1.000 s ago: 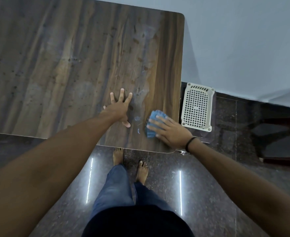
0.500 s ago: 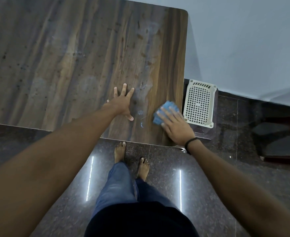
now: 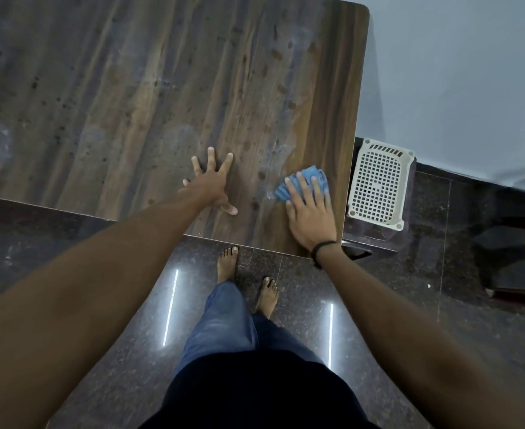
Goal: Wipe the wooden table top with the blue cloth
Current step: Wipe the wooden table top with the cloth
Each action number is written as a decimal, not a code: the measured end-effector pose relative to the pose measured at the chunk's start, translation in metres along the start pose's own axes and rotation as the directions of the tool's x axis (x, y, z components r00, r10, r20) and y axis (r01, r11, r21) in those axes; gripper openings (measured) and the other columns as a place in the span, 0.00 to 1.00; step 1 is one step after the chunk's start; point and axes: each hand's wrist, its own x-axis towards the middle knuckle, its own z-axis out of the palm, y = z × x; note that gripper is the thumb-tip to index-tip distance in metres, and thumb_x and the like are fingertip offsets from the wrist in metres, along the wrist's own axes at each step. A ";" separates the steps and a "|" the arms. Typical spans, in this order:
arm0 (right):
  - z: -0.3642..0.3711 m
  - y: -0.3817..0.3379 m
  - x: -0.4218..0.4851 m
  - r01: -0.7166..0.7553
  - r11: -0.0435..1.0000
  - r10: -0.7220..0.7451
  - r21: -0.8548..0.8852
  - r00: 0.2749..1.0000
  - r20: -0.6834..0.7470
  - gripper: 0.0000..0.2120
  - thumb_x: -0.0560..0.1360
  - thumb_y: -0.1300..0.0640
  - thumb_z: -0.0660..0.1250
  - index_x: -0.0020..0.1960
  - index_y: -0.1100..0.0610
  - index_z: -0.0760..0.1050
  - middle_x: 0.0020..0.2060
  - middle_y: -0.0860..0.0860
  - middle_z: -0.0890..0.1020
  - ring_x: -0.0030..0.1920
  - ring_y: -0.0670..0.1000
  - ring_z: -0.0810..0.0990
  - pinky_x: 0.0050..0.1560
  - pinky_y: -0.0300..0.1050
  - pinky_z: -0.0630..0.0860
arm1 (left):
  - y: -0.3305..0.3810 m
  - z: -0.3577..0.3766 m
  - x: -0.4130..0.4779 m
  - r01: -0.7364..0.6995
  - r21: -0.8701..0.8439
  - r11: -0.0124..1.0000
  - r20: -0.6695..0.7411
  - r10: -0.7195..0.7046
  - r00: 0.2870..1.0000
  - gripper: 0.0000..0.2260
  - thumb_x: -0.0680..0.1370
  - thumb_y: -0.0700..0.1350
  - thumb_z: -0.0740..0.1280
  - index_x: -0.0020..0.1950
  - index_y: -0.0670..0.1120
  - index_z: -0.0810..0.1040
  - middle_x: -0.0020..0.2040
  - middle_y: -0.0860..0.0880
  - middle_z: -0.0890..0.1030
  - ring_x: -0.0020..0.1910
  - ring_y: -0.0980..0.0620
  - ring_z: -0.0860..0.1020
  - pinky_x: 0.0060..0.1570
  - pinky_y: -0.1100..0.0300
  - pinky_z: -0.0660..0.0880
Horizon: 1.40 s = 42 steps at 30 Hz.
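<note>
Sliding outward over the last second, the right hand [image 3: 310,213] has carried the blue cloth [image 3: 281,191] from beside the left thumb toward the table's right edge. Its fingers lie straight and slightly spread, pressing the folded, ridged cloth onto the wooden table top [image 3: 131,88] near the front right corner. The left hand [image 3: 210,184] rests palm-down on bare wood nearby, 5 fingers splayed wide, holding nothing. The surface is streaky brown-grey grain with dark spots and rounded corners. A white plastic lattice basket [image 3: 379,184] sits on the polished speckled floor [image 3: 440,274]
</note>
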 end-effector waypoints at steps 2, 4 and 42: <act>0.016 -0.024 -0.022 0.105 0.994 -0.105 -0.033 0.994 0.001 0.26 0.85 0.47 0.50 0.81 0.47 0.55 0.81 0.51 0.57 0.80 0.58 0.52 0.77 0.63 0.56 | 0.001 -0.001 -0.002 0.004 0.003 1.000 0.005 -0.004 1.000 0.65 0.63 0.57 0.82 0.78 0.59 0.31 0.76 0.49 0.24 0.75 0.32 0.30 0.66 0.23 0.51; 0.026 -0.024 -0.046 0.395 0.917 -0.393 -0.057 0.918 0.050 0.24 0.85 0.46 0.51 0.81 0.46 0.58 0.80 0.50 0.59 0.80 0.57 0.56 0.76 0.61 0.59 | 0.003 -0.002 -0.003 0.009 0.006 1.000 0.011 -0.010 1.000 0.64 0.64 0.57 0.81 0.78 0.59 0.31 0.76 0.48 0.24 0.75 0.33 0.30 0.67 0.24 0.51; 0.013 0.007 -0.005 0.588 0.803 -0.580 -0.102 0.809 0.100 0.24 0.85 0.45 0.51 0.81 0.45 0.57 0.80 0.49 0.60 0.80 0.56 0.56 0.78 0.59 0.56 | 0.009 -0.005 -0.004 0.022 0.023 0.999 0.035 -0.022 0.999 0.64 0.65 0.56 0.81 0.78 0.58 0.30 0.76 0.47 0.23 0.75 0.32 0.31 0.68 0.24 0.53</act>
